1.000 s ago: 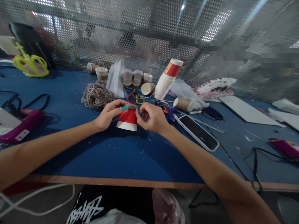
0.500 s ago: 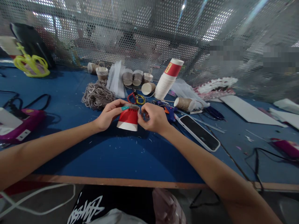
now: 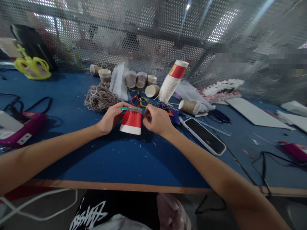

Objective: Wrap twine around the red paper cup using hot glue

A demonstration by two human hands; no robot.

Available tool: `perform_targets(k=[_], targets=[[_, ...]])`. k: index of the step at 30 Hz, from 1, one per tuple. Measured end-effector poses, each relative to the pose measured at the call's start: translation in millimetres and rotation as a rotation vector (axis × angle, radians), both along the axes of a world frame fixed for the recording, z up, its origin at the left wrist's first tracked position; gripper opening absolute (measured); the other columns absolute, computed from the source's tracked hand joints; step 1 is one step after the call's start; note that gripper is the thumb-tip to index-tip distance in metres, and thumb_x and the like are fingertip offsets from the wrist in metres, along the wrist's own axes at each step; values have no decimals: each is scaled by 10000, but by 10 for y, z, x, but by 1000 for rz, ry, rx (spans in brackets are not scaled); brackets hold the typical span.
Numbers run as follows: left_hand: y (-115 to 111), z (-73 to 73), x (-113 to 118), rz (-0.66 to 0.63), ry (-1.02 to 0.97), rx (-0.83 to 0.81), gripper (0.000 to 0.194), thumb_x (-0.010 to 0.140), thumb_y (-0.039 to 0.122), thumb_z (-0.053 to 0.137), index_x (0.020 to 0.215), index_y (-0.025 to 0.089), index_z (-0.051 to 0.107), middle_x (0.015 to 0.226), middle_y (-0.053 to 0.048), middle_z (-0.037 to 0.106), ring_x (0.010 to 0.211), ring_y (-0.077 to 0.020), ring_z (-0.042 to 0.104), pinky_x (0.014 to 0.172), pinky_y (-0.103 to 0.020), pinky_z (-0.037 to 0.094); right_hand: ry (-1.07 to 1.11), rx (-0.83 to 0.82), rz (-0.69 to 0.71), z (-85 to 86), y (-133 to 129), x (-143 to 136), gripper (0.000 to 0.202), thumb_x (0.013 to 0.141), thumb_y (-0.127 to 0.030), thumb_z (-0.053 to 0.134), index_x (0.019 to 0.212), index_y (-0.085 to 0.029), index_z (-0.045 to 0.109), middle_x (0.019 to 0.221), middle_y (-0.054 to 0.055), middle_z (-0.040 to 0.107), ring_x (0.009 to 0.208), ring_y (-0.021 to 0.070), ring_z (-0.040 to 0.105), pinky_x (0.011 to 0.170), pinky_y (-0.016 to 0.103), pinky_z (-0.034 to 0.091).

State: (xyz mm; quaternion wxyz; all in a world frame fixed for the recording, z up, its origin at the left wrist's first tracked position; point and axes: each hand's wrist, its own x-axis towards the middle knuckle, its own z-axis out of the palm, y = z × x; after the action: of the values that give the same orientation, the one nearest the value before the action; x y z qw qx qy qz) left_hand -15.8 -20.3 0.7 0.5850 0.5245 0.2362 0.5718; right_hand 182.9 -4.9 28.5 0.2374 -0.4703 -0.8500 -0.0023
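Note:
A red and white paper cup (image 3: pixel 131 122) is held tilted above the blue table, its wide white rim downward and grey cord around its narrow upper end. My left hand (image 3: pixel 111 118) grips the cup from the left, with a teal-nailed finger across the top. At the cup's right side, my right hand (image 3: pixel 157 119) has its fingers closed in a pinch. What lies between those fingertips is too small and dark to name. Behind my left hand sits a heap of grey-brown cord (image 3: pixel 100 97).
A leaning stack of paper cups (image 3: pixel 173 80) stands behind my right hand. Several cord-wrapped cups (image 3: pixel 131 79) line the back by the perforated screen. A phone (image 3: pixel 205 136) and a cord-wrapped roll (image 3: pixel 188 106) lie right; a purple box (image 3: pixel 22 129) is left.
My left finger has shifted slightly left and up on the cup's top, so more of the grey cord shows. My right fingers have drawn a little away from the cup.

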Motion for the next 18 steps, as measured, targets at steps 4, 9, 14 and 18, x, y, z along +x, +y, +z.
perform_targets(k=[4,9,14,18], targets=[[21,-43,-2,-37,-25,28,292,754,412,610,864,153,689,855,-72,711,875,-261,670,782,-376,516,12,-25,-120,12,-2,-22,137,748,-263,451,851,-186,497,680,45,545,597,175,449,556,305,292],[17,-60,-5,17,57,53,345,765,487,671,901,171,661,929,-67,695,942,-252,650,844,-373,498,108,12,-172,23,-6,1,111,706,-197,431,814,-218,442,846,94,553,838,256,500,758,409,415],[-7,18,-46,41,301,83,479,596,308,842,1004,196,615,1033,-39,664,970,-221,627,880,-361,492,434,-43,-181,-63,125,87,172,631,-173,454,787,-237,417,929,85,520,987,288,465,958,544,362],[39,47,-103,9,402,106,509,565,247,854,1007,202,608,1037,-35,649,997,-233,624,910,-393,491,555,-92,-96,-65,224,108,301,624,-178,438,918,-245,424,1063,74,564,1072,252,511,965,496,420]])
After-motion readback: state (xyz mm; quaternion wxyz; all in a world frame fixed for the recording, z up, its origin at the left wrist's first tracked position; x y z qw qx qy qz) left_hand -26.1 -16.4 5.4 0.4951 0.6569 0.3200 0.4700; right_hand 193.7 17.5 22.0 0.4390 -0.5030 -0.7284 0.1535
